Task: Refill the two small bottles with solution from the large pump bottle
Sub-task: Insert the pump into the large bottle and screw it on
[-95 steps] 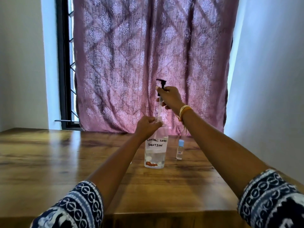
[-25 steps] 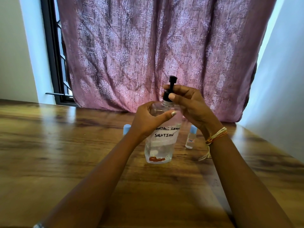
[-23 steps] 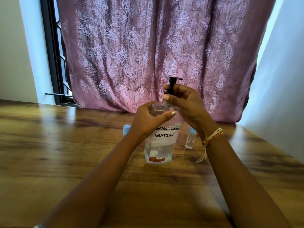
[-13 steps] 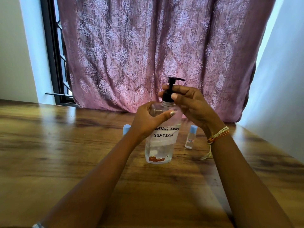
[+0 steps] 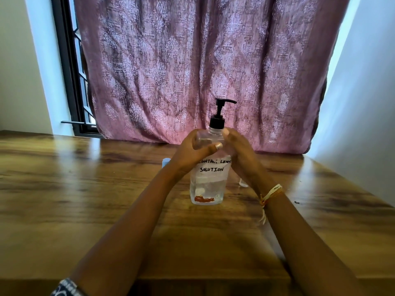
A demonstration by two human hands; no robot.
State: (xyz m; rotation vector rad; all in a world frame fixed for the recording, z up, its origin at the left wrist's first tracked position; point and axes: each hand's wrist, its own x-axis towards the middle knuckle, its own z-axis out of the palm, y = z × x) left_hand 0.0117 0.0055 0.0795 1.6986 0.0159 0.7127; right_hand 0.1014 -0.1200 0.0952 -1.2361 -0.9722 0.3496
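Both hands clamp the upright pump bottle [image 5: 207,180] between them: left hand [image 5: 192,150] and right hand [image 5: 239,152] at its shoulder. Small bottles sit mostly hidden just behind each hand; nozzle [image 5: 226,101] points right, nearer the right hand.

We see two bare forearms reaching into view from below. Just behind our right hand [image 5: 239,154], a bracelet of yellow, orange and white threads [image 5: 271,193] circles the wrist, with loose pale ends [image 5: 262,216] dangling from it. Far back from our left hand [image 5: 190,151], a dark blue sleeve cuff with white circular patterning [image 5: 66,289] shows.
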